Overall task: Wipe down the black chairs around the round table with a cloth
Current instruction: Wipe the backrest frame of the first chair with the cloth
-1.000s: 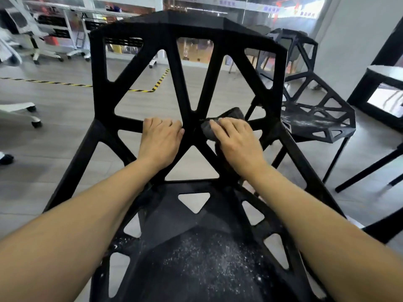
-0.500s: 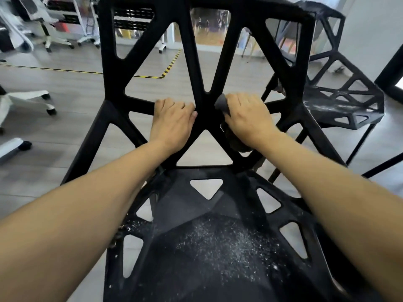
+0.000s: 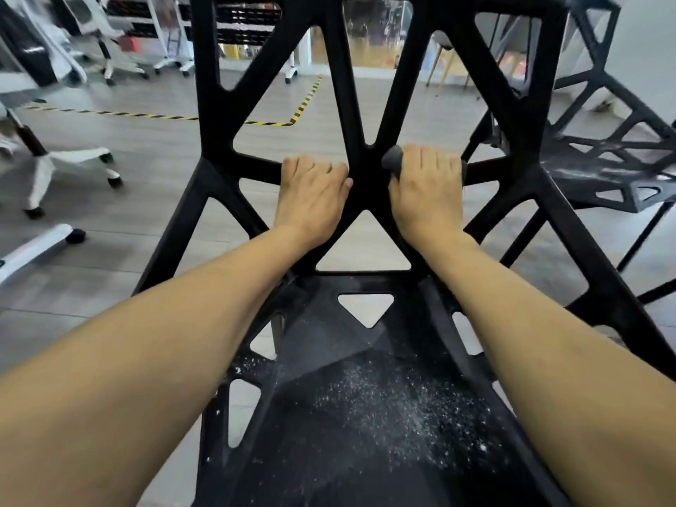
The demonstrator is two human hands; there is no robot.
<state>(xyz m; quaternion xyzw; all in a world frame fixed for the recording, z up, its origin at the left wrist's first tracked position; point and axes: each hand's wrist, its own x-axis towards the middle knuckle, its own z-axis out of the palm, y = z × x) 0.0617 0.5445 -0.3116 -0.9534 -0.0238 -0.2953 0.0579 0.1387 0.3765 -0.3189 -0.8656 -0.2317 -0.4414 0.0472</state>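
A black chair point(image 3: 205, 104) with triangular cut-outs fills the middle of the view, its backrest facing me. White specks dust its seat point(image 3: 384, 404). My left hand point(image 3: 312, 193) grips the horizontal bar of the backrest, left of the centre joint. My right hand point(image 3: 426, 188) curls over the same bar on the right and holds a dark grey cloth point(image 3: 392, 158) against it. Only a rolled end of the cloth shows beside my fingers. A second black chair point(image 3: 614, 166) stands at the right, its seat also dusty.
White office chair bases on castors point(image 3: 69, 166) stand on the grey wood floor at the left. Yellow and black tape point(image 3: 303, 104) marks the floor behind the chair. More white chairs and shelving line the far side.
My view has moved closer to the backrest and lower. My right hand has folded over the bar with the cloth bunched under it. My left hand keeps its grip.
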